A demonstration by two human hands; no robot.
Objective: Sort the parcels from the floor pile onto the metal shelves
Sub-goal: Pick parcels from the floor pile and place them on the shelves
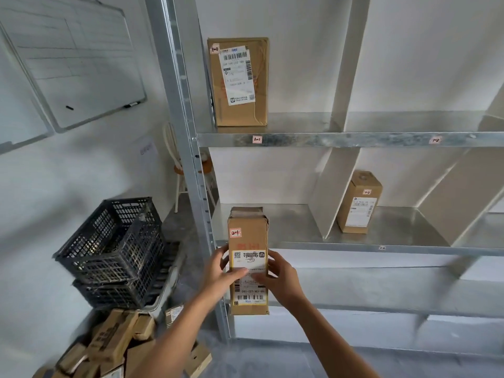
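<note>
Left hand [218, 271] and right hand [283, 282] clasp a parcel [248, 236] by its sides at the shelves' [354, 139] middle tier, left bay. 2 others are shelved: upper parcel [237, 83], right parcel [358, 203]. Pile [114, 342] beside shelves awaits sorting.

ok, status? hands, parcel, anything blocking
Grip: left hand and right hand on the parcel, one per side. Parcel tagged 2-1, upright, in front of the middle shelf, left bay, not yet set down. Nothing blocking that bay.

Brown parcel [248, 236] — black crates [114, 241].
</note>
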